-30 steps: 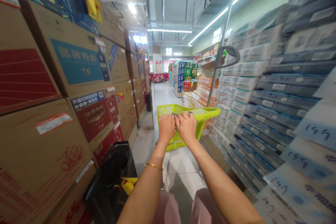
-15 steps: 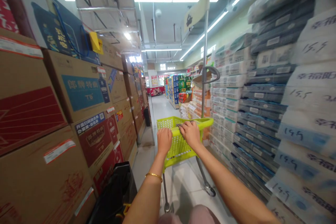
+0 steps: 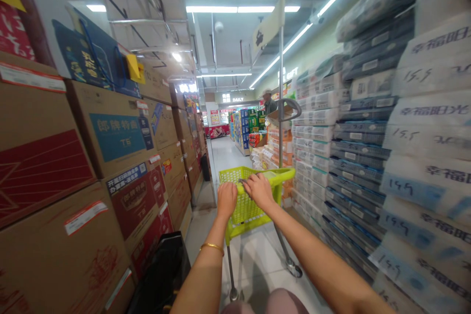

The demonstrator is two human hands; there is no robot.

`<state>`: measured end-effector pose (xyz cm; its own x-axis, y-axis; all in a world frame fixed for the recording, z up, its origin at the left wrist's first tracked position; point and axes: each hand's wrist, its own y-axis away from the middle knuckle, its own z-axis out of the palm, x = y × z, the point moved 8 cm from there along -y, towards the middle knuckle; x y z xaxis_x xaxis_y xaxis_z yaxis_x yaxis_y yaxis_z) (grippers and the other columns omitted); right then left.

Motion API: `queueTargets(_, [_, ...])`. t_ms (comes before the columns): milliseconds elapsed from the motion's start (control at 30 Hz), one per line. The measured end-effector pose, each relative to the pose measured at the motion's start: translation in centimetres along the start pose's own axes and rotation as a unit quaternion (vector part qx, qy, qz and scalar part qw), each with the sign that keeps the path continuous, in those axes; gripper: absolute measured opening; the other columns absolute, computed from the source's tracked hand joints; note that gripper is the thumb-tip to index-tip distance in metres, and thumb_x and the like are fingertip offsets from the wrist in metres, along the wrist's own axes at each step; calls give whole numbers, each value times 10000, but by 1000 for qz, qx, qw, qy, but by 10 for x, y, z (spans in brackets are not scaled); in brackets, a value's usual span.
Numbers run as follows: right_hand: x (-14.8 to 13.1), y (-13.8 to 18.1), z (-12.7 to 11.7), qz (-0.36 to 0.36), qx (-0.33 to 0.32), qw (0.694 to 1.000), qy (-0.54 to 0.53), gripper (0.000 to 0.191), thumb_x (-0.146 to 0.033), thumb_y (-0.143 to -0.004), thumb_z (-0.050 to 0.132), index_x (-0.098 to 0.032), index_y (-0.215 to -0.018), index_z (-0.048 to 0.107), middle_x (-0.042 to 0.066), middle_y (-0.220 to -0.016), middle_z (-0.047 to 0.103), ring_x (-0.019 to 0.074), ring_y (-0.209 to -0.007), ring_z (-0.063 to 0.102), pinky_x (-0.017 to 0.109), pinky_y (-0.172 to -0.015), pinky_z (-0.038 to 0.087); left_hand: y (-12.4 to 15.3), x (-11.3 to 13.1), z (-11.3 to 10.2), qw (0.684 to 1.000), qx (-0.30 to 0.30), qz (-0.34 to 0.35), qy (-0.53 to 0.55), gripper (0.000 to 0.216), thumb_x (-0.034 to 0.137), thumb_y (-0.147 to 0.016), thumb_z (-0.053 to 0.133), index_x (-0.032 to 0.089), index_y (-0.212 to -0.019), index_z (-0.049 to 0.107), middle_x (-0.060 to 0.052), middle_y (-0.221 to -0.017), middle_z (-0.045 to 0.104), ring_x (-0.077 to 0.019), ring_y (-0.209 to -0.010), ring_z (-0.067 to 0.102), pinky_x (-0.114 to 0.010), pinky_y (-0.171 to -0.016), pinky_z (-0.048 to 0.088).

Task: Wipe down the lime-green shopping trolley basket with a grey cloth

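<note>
A lime-green shopping cart on grey legs with casters stands in front of me. My left hand is closed round the left end of its handle, with a gold bangle on that wrist. Farther right along the same handle, my right hand is closed too, with a small dark item by its fingers that I cannot make out. A tall metal pole with a pale flag-like sign rises at the cart's right side. What lies inside the basket is mostly hidden.
Stacked cardboard boxes wall the left side, with a black bag low beside them. Stacks of packaged paper and grey-blue packs line the right. A person stands farther down the aisle on the right. Pale floor runs ahead.
The cart and both hands have shifted slightly left in view, still gripping the handle. The right-hand stacks appear nearer. A person has come into view behind the pole.
</note>
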<state>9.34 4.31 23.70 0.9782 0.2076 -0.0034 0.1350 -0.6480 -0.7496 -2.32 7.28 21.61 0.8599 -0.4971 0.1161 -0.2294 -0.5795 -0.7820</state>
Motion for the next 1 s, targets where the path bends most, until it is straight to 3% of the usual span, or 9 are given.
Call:
queueTargets(133, [36, 0, -6, 65, 12, 998, -12, 317, -382, -891, 410, -240, -859, 692, 44, -959, 606, 177, -839, 434, 294, -692, 302, -1, 1, 2, 1000, -8, -1, -7, 305, 206, -918, 287, 195, -684, 481, -38, -710, 564, -173, -738, 510, -301, -703, 344])
queueTargets(233, [44, 2, -7, 130, 16, 991, -11, 317, -365, -890, 415, -228, -843, 697, 60, -917, 608, 186, -839, 433, 303, -676, 292, -1, 3, 3, 1000, -2, -9, -8, 312, 214, -920, 279, 197, -680, 479, -44, -721, 567, -177, -745, 503, -304, -706, 338])
queueTargets(433, [-15, 6, 2, 68, 9, 998, -18, 295, -353, -901, 399, -239, -873, 669, 61, -920, 609, 203, -899, 425, 317, -709, 280, 1, 6, 2, 1000, 8, -17, -1, 307, 207, -918, 282, 196, -678, 472, -49, -725, 567, -183, -751, 507, -310, -716, 335])
queueTargets(600, [-28, 6, 3, 39, 4, 999, -16, 322, -360, -909, 374, -224, -856, 661, 57, -912, 613, 202, -892, 419, 320, -713, 281, 1, 6, -1, 1000, 0, -5, -3, 294, 203, -916, 293, 188, -695, 486, -58, -737, 569, -187, -762, 505, -312, -719, 332])
queueTargets(733, [-4, 6, -1, 39, 4, 999, -20, 323, -380, -903, 386, -235, -849, 670, 42, -918, 613, 193, -874, 412, 310, -687, 277, 2, 6, -1, 1000, -8, -1, 0, 295, 208, -917, 296, 186, -698, 491, -52, -731, 563, -182, -760, 502, -307, -719, 327])
queueTargets(867, [30, 9, -5, 105, 21, 994, -37, 302, -391, -891, 412, -247, -888, 678, 33, -954, 614, 190, -871, 405, 299, -685, 280, 2, 8, 0, 1000, 3, -5, -9, 302, 219, -920, 297, 191, -685, 483, -44, -725, 564, -178, -748, 499, -300, -702, 323])
queueTargets(1000, [28, 14, -6, 149, 39, 987, -35, 309, -382, -892, 405, -238, -883, 679, 41, -968, 620, 203, -885, 400, 305, -692, 283, 3, 11, 1, 999, 14, -16, -24, 296, 214, -912, 314, 196, -665, 474, -45, -715, 565, -185, -744, 500, -307, -696, 321])
